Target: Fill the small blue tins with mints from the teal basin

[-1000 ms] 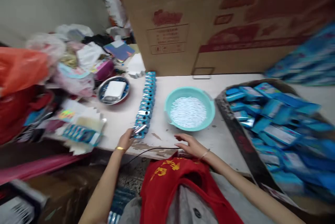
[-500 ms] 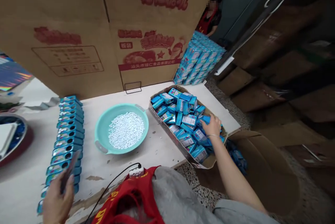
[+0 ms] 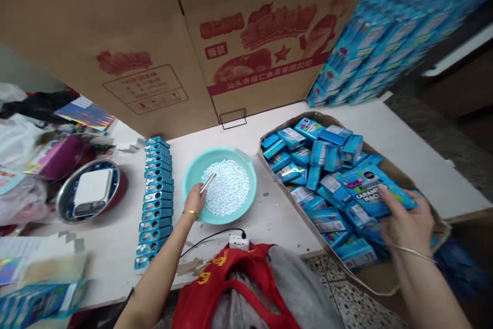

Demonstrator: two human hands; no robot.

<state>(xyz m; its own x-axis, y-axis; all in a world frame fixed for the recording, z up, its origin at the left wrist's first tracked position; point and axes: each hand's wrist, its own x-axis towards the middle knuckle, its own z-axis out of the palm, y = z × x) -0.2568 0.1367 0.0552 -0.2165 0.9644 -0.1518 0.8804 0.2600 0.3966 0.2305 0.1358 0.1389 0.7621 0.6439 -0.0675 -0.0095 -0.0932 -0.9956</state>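
My left hand [image 3: 194,200] is closed around a slim, shiny metal tool [image 3: 209,182] at the left side of a turquoise bowl [image 3: 189,171]. The tool's tip reaches over small white candies [image 3: 229,190] in that bowl; its exact kind is unclear. Over at the right, my right hand [image 3: 410,224] grips a blue candy box [image 3: 365,185] with its printed face turned up. This box is above a shallow cardboard tray [image 3: 379,285] filled with jumbled blue boxes [image 3: 321,218]. Left of the bowl stands a row of blue boxes [image 3: 157,198] with dark round holes on top.
A large brown carton [image 3: 154,21] rises behind the table. Stacked blue packs [image 3: 362,52] stand at back right. On the left, a metal basin [image 3: 117,185] carries a white scale [image 3: 92,188]. A white cable box [image 3: 239,242] lies at the front edge.
My left hand has moved from the box row to the bowl with the metal tool. My right hand has lifted a blue box from the pile. The view has shifted.
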